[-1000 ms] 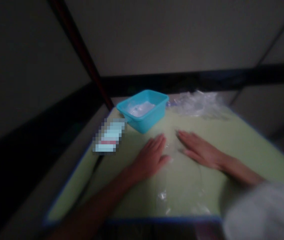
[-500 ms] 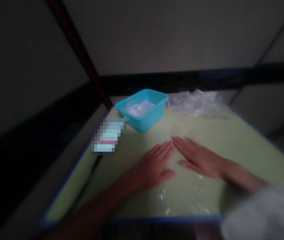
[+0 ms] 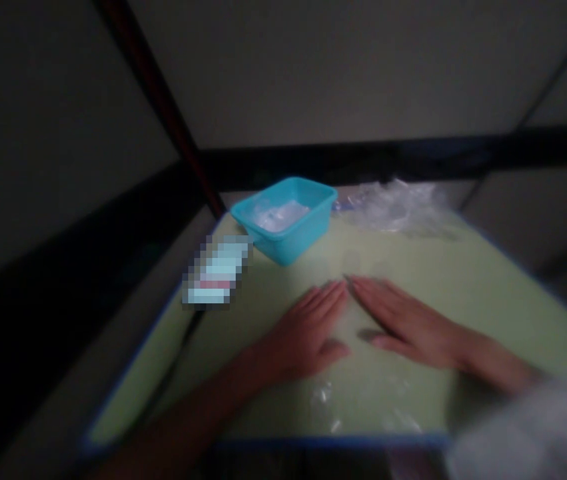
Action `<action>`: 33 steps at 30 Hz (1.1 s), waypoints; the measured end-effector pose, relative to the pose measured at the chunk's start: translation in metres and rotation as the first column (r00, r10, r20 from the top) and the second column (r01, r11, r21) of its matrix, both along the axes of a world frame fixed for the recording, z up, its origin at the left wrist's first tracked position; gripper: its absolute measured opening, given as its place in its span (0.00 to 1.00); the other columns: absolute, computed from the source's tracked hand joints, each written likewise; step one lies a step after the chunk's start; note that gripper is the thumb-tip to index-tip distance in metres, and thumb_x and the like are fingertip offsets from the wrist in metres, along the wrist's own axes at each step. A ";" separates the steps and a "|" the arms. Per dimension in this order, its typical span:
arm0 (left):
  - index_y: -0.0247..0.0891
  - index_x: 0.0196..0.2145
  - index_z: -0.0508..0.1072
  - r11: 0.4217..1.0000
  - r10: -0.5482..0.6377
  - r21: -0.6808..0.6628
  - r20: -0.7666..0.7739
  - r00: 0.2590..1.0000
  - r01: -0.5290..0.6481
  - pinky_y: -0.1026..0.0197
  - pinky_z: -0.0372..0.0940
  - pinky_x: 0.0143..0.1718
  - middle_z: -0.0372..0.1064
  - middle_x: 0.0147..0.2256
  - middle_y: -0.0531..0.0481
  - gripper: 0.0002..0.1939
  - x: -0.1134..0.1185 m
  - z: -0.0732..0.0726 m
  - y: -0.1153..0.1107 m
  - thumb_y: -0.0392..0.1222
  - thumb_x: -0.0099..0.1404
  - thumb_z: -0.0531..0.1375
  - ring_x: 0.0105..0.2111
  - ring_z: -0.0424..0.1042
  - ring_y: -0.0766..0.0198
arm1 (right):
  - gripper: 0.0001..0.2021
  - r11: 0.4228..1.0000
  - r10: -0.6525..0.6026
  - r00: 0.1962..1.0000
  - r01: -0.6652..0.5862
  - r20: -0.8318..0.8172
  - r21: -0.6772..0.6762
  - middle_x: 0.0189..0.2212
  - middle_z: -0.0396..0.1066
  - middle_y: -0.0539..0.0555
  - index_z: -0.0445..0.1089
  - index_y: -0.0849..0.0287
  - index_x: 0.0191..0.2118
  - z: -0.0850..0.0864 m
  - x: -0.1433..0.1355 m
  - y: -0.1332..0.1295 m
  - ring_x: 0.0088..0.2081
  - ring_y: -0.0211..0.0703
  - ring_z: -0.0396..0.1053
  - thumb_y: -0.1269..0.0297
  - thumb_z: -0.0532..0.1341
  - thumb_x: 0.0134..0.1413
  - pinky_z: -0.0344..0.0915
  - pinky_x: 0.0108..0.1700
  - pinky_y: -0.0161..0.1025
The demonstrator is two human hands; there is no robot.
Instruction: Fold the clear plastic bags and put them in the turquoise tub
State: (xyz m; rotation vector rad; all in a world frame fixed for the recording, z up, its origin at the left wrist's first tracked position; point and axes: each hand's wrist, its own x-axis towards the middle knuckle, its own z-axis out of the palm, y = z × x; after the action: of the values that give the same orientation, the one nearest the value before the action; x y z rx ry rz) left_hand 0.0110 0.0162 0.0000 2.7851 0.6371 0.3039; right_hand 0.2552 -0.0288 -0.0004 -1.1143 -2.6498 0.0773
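Note:
My left hand (image 3: 308, 330) lies flat on the yellow-green tabletop (image 3: 493, 300), palm down, thumb held away from the fingers. Opposite it, my right hand (image 3: 408, 320) is stretched out too, its fingertips nearly meeting those of the left. Beneath and in front of the hands is a clear plastic sheet or bag (image 3: 324, 397); only its shiny creases show, near the front edge, and its outline is hard to make out. Neither hand grips anything that I can see.
A turquoise plastic basin (image 3: 296, 243) with clear-whitish plastic (image 3: 283, 217) inside stands at the back left. Crumpled clear plastic (image 3: 398, 207) lies at the back right. A pixelated phone-like device (image 3: 218, 270) with a dark cable (image 3: 183, 347) is on the left.
My right hand has slid slightly right and toward me, its thumb farther from my left hand. My left hand has stayed almost in place.

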 end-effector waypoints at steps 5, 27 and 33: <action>0.33 0.65 0.41 0.968 -0.242 -0.052 0.057 0.968 0.245 0.51 0.41 0.64 0.36 0.65 0.40 0.38 0.003 0.012 -0.010 0.55 0.65 0.51 0.65 0.37 0.56 | 0.31 0.999 -0.010 1.000 0.010 -0.007 -0.041 0.65 0.41 0.58 0.33 0.57 0.67 -0.002 0.007 0.005 0.65 0.49 0.42 0.58 0.47 0.64 0.42 0.64 0.56; 0.27 0.62 0.51 0.874 -0.480 -0.066 0.025 0.877 0.481 0.52 0.42 0.64 0.43 0.64 0.37 0.36 -0.004 0.028 -0.031 0.58 0.67 0.46 0.64 0.42 0.54 | 0.35 0.989 0.035 0.999 -0.040 -0.039 -0.140 0.67 0.34 0.56 0.29 0.55 0.67 0.022 0.018 -0.009 0.65 0.52 0.36 0.48 0.47 0.62 0.39 0.64 0.56; 0.27 0.63 0.47 0.947 -0.318 -0.053 0.004 0.948 0.318 0.51 0.41 0.64 0.40 0.64 0.34 0.39 -0.019 0.021 -0.003 0.59 0.66 0.49 0.64 0.40 0.51 | 0.44 0.962 0.173 0.985 -0.163 0.026 -0.219 0.65 0.40 0.60 0.34 0.64 0.67 0.029 -0.005 -0.072 0.65 0.49 0.40 0.43 0.54 0.55 0.37 0.66 0.47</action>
State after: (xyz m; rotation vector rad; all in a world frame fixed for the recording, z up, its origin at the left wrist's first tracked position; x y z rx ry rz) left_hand -0.0083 0.0133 0.0205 2.7780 0.1848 0.2089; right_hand 0.2507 -0.1009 0.0290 -0.9582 -2.8246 0.3872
